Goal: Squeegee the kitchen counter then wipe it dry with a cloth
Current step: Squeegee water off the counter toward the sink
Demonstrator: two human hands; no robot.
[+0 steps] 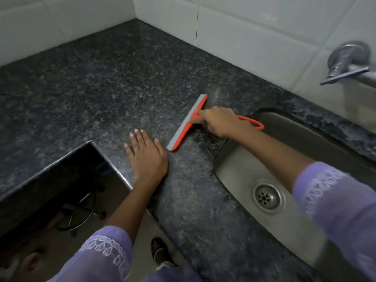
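An orange squeegee (186,124) with a grey rubber blade lies edge-down on the dark speckled granite counter (91,88), just left of the sink. My right hand (218,122) grips its handle, index finger stretched along the head; the handle's orange loop sticks out behind my wrist. My left hand (145,155) rests flat on the counter near the front edge, fingers spread, a little left of the blade's near end. Some water glistens on the stone beside the sink. No cloth is in view.
A steel sink (240,165) with a round drain (266,197) is set into the counter at right. A metal tap (345,60) juts from the white tiled wall (244,27). The counter wraps an inner corner; a wire stand sits on the floor below.
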